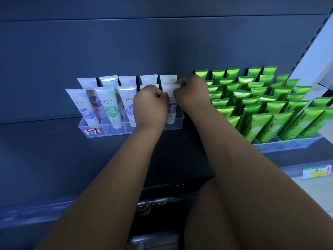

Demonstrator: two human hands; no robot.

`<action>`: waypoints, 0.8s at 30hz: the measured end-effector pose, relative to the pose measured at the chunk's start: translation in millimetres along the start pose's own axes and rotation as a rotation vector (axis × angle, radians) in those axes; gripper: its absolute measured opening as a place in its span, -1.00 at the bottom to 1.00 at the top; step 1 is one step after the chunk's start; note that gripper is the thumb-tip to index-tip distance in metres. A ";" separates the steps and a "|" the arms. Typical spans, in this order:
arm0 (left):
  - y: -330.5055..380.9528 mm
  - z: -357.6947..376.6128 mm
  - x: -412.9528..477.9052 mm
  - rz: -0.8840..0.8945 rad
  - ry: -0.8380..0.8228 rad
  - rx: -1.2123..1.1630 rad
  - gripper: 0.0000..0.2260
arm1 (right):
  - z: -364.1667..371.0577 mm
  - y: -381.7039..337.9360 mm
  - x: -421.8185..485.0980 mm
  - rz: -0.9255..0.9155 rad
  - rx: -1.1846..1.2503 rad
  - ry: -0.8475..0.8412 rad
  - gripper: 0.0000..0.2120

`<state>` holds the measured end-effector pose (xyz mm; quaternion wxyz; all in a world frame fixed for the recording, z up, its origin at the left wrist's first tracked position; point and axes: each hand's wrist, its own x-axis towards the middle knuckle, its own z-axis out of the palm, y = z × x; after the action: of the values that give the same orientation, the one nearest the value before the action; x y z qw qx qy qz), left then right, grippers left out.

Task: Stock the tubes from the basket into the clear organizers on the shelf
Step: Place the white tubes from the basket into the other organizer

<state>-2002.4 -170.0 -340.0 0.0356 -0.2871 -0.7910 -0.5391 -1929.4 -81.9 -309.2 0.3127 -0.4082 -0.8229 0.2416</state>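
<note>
While both forearms reach up side by side, left hand (pixel 151 103) and right hand (pixel 192 92) each have a narrow pinch grip on the top crimp of one white tube (pixel 171 107), standing in the front rightmost slot of the clear organizer (pixel 108 128). Looks nearly stocked: both rows mostly filled, slot behind left hand unclear. Green tubes (pixel 270 105) alongside look full. Basket out of view.
</note>
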 end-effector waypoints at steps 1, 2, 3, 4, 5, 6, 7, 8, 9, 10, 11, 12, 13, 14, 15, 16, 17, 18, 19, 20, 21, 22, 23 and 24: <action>-0.3 0.9 -0.7 -0.001 -0.001 -0.006 -0.92 | -0.3 -0.1 -0.3 0.005 -0.004 0.002 -0.76; -0.7 1.6 -1.2 -0.001 -0.005 -0.013 -0.92 | -0.4 0.1 -0.4 0.005 -0.002 0.002 -0.77; -1.4 2.2 -1.8 -0.001 -0.012 -0.022 -0.92 | -0.8 0.3 -0.9 0.002 0.001 -0.001 -0.78; -2.3 2.6 -2.5 -0.002 -0.018 -0.031 -0.92 | -1.2 0.1 -1.5 0.001 0.004 -0.005 -0.77; -2.7 2.6 -3.2 0.000 -0.024 -0.036 -0.92 | -1.6 -0.3 -1.9 0.000 0.007 -0.007 -0.74; -3.1 2.5 -4.3 0.004 -0.029 -0.037 -0.92 | -1.8 -0.6 -2.1 0.002 0.011 -0.009 -0.71; -3.4 2.2 -5.2 0.013 -0.033 -0.035 -0.93 | -1.8 -1.0 -2.3 0.002 0.012 -0.010 -0.67; -3.5 2.1 -6.3 0.024 -0.038 -0.030 -0.93 | -1.8 -1.5 -2.2 -0.002 0.012 -0.015 -0.64; -3.3 1.6 -7.5 0.035 -0.043 -0.022 -0.93 | -2.0 -2.1 -2.3 -0.007 0.009 -0.024 -0.62; -3.4 1.4 -8.3 0.045 -0.049 -0.016 -0.93 | -2.2 -2.6 -2.4 -0.011 0.006 -0.037 -0.61; -4.0 1.5 -9.0 0.056 -0.054 -0.013 -0.93 | -2.5 -3.0 -2.5 -0.016 0.004 -0.049 -0.62; -5.0 1.7 -9.6 0.064 -0.059 -0.011 -0.93 | -2.6 -2.9 -2.6 -0.020 0.002 -0.058 -0.63; -5.8 1.8 -10.2 0.069 -0.066 -0.008 -0.94 | -2.9 -2.7 -2.7 -0.026 0.000 -0.064 -0.63; -6.5 2.1 -11.0 0.070 -0.073 -0.001 -0.94 | -3.5 -2.4 -2.6 -0.032 -0.003 -0.065 -0.62; -7.2 2.4 -11.8 0.071 -0.081 0.007 -0.94 | -4.1 -1.9 -2.6 -0.037 -0.005 -0.063 -0.61; -7.7 2.4 -12.6 0.072 -0.087 0.011 -0.95 | -4.2 -1.3 -2.5 -0.040 -0.002 -0.058 -0.60; -8.0 2.4 -13.0 0.073 -0.092 0.012 -0.95 | -4.2 -0.7 -2.1 -0.044 0.001 -0.053 -0.59; -8.1 2.5 -13.7 0.074 -0.095 0.012 -0.95 | -3.8 -0.3 -1.7 -0.045 0.003 -0.050 -0.59; -8.0 2.5 -14.2 0.074 -0.098 0.015 -0.95 | -3.3 0.1 -1.2 -0.046 0.003 -0.047 -0.60; -8.2 2.8 -14.5 0.074 -0.103 0.017 -0.94 | -2.4 0.3 -0.5 -0.044 0.002 -0.047 -0.61; -8.5 3.0 -14.7 0.072 -0.109 0.018 -0.94 | -1.6 0.4 0.2 -0.045 -0.002 -0.048 -0.61; -8.9 3.4 -15.0 0.069 -0.117 0.019 -0.93 | -0.7 0.2 0.8 -0.045 -0.006 -0.049 -0.60; -9.2 3.5 -15.2 0.066 -0.124 0.016 -0.92 | -0.4 0.0 1.4 -0.049 -0.012 -0.050 -0.60; -9.8 3.7 -15.4 0.063 -0.131 0.015 -0.91 | 0.0 -0.4 1.8 -0.051 -0.013 -0.051 -0.60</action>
<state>-1993.5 -175.7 -355.3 0.0030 -0.3460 -0.7863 -0.5119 -1930.4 -80.6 -308.4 0.2950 -0.3827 -0.8424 0.2384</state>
